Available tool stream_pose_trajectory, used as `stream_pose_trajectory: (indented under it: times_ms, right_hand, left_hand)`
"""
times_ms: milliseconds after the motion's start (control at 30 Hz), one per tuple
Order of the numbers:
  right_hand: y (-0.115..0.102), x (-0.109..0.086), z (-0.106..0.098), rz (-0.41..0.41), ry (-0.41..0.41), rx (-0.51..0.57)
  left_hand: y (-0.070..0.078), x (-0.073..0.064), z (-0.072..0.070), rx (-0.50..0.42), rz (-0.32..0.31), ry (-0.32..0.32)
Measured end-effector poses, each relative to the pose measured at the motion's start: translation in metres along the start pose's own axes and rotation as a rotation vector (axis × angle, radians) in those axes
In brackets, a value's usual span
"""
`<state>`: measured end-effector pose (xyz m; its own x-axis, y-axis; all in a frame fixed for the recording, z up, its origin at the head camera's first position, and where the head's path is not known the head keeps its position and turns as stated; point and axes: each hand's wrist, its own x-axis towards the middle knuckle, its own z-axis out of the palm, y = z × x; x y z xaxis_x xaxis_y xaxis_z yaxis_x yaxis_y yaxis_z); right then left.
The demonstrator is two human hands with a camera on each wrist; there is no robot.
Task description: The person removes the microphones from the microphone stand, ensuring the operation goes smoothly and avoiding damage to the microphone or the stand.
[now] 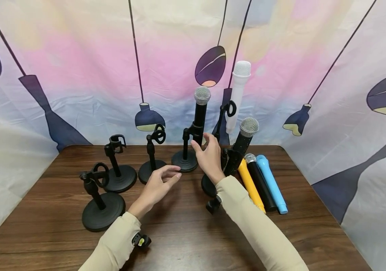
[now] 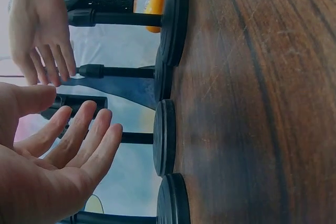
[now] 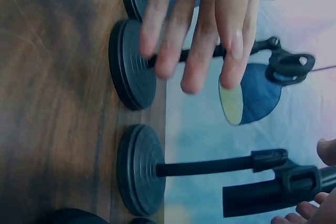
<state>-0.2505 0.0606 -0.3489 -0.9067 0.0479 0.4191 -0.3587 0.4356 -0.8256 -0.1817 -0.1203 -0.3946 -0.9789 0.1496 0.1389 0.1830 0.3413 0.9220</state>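
Note:
My left hand [image 1: 159, 186] hovers above the table with relaxed fingers, holding nothing. To its right, my right hand [image 1: 209, 156] is raised near the lower end of a black microphone [image 1: 200, 113] with a silver head. That microphone sits tilted in the clip of a round-based stand [image 1: 184, 162]. In the left wrist view the right hand's fingers [image 2: 55, 59] hang straight, without a visible grip. A black speckled microphone [image 1: 240, 145] stands in a clip right of my right hand. Behind it rises a white microphone [image 1: 238, 92] beside a ring clip; its support is partly hidden.
Stands with empty clips occupy the left: a front one [image 1: 99, 212], one behind it [image 1: 120, 178] and another near the middle [image 1: 150, 152]. Yellow [image 1: 252, 184], black [image 1: 262, 184] and blue [image 1: 272, 184] microphones lie at the right. A patterned cloth [image 1: 94, 56] hangs behind the table.

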Motion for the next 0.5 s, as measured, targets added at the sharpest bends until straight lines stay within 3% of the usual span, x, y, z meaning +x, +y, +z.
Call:
stream_pose_trajectory:
  times_ms: [267,500]
  right_hand:
    - [0.000,0.021,0.013,0.107,0.031,0.045]
    - [0.007,0.038,0.020,0.127,0.037,0.130]
  left_hand:
    - [-0.004,-0.001,0.002,-0.011,-0.015,-0.002]
    - [-0.003,-0.002,0.004,-0.004,-0.030,-0.003]
